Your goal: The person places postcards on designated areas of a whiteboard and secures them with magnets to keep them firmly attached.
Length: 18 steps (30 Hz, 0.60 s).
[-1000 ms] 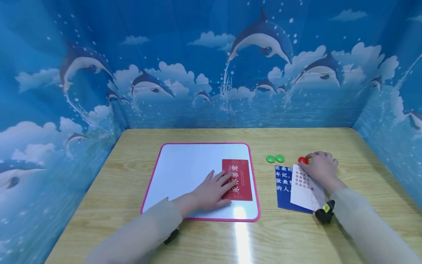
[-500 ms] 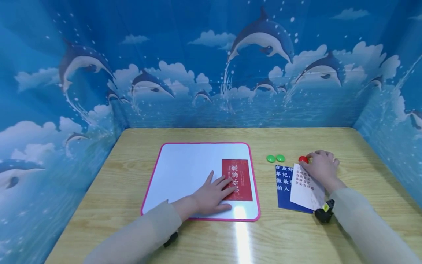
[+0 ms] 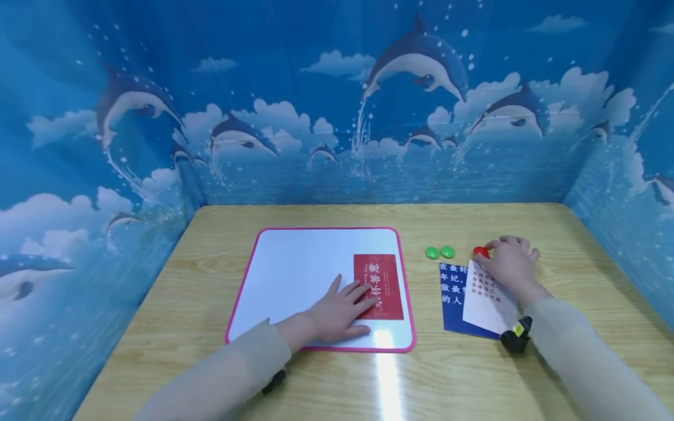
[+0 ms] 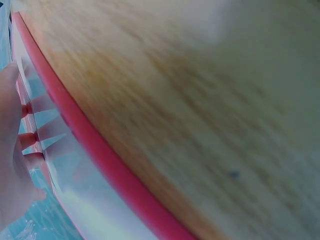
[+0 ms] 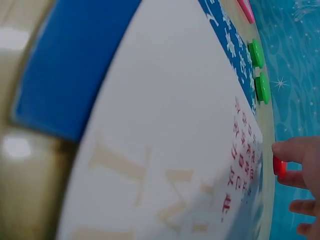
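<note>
Hands [image 3: 336, 316] [image 3: 511, 264] apart, red button [image 3: 480, 251] beyond paper [image 3: 487, 310] edge

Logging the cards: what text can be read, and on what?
Blue card: "在最好", "年纪", "做最", "的人"; rest under white card.
Red card: "怀善意"; left hand hides some; fine print unreadable.
White card: text too small or blurred.

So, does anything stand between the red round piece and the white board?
Yes: the two green pieces lie on the table, in line between the red piece, pinched by the right hand, and the board.
</note>
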Each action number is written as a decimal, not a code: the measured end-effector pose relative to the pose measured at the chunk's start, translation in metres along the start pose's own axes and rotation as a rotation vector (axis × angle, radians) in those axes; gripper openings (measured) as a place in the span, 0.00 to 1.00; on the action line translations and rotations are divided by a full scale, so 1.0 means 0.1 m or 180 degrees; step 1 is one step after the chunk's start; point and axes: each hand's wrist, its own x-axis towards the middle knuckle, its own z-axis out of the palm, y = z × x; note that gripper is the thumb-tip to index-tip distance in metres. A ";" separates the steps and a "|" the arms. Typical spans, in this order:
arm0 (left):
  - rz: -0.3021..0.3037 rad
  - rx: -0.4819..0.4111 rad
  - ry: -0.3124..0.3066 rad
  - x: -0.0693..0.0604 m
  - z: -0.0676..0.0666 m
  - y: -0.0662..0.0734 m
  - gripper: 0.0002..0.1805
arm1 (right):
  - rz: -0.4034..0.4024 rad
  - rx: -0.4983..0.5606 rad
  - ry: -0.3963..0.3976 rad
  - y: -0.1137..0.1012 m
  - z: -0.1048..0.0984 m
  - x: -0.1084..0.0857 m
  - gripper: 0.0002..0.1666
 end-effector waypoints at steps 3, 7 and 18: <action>-0.0013 -0.0015 -0.0019 0.00 -0.01 0.00 0.38 | -0.0014 -0.0016 0.0000 -0.03 -0.02 0.00 0.31; -0.0023 -0.0028 -0.0025 0.00 -0.02 0.01 0.38 | -0.0018 -0.0046 -0.0003 -0.09 -0.04 0.00 0.32; -0.0027 -0.0076 -0.0075 0.01 -0.03 0.00 0.37 | -0.0213 0.0000 -0.0002 -0.35 -0.10 -0.01 0.27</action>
